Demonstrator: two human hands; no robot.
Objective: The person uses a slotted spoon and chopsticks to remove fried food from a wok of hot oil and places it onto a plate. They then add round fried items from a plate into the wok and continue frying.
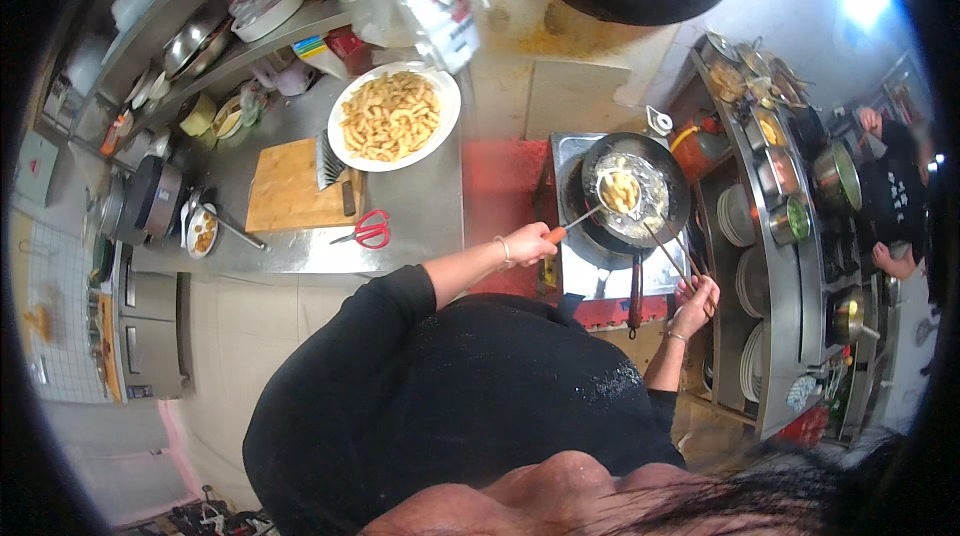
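Note:
My left hand [531, 244] grips the orange handle of a small strainer ladle [619, 191]. Its bowl holds pale yellow fried pieces and hangs over a black wok [675, 168] of bubbling oil. In my right hand [694, 305] is a pair of long wooden chopsticks [667, 255], their tips reaching into the wok near the ladle. The wok sits on a burner with a steel top [585, 277], its long dark handle [636, 292] pointing toward me. To the left, a large white oval plate [453, 112] bears a heap of fried strips [390, 116] on the steel counter [420, 213].
A wooden cutting board [289, 187] carries a cleaver [346, 191]; red-handled scissors [372, 229] lie beside it. A small dish [202, 230] of fried bits stands further left. Steel shelving [780, 356] with stacked plates borders the right. Beyond it, another person [892, 191] stands.

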